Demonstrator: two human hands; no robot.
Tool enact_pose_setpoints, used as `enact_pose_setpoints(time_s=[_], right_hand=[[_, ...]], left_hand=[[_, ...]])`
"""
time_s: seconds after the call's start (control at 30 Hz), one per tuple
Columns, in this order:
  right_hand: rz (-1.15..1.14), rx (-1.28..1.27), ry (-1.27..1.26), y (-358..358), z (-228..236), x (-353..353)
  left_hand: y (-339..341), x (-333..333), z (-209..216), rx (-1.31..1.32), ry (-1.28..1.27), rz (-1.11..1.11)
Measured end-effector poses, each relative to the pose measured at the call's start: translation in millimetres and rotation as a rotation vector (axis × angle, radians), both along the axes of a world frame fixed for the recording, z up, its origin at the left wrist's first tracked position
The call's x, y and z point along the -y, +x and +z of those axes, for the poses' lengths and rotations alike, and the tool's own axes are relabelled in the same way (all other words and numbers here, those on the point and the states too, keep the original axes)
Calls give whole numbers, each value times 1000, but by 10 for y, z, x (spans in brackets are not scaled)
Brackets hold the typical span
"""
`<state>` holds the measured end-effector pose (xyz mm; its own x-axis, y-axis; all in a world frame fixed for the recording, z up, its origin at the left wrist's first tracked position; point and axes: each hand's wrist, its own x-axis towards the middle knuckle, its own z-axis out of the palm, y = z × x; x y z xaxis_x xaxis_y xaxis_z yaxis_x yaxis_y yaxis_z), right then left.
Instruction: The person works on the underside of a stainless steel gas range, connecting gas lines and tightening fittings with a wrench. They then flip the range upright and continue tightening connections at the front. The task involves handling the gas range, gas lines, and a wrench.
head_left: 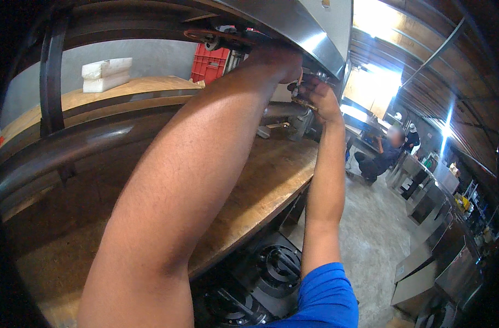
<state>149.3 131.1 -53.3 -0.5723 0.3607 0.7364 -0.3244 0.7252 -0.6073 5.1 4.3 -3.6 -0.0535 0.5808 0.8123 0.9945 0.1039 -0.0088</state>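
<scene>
Both my arms reach up beneath a shiny stainless steel panel (309, 33). My left hand (289, 61) is up under its edge, beside dark pipework; its fingers are hidden from view. Close to it, my right hand (324, 98) has its fingers curled around a small metal fitting (300, 98), partly covered by the fingers. A thin copper-coloured tube (300, 75) shows between the two hands. To the left under the panel, a reddish ring-shaped tube and metal valve parts (211, 39) hang, partly behind my left arm.
Below lies a worn wooden board (260, 180), with a thick dark pipe (91, 139) running above it. A white foam block (107, 74) and red crate (208, 63) stand behind. Black burners (279, 265) sit low. A person (383, 156) crouches far right, near metal cabinets (424, 188).
</scene>
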Motion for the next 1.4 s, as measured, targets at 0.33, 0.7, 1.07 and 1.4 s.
enact_pose_setpoints(time_s=[0.33, 0.7, 1.07, 1.4], right_hand=[[-348, 107, 187, -35, 102, 111], [-42, 57, 60, 17, 29, -131], [6, -3, -19, -14, -22, -11], [23, 8, 26, -9, 3, -19]], left_hand=[[3, -26, 3, 15, 12, -19], [-14, -31, -14, 29, 14, -35], [-16, -39, -26, 44, 28, -36], [0, -33, -30, 57, 40, -48]])
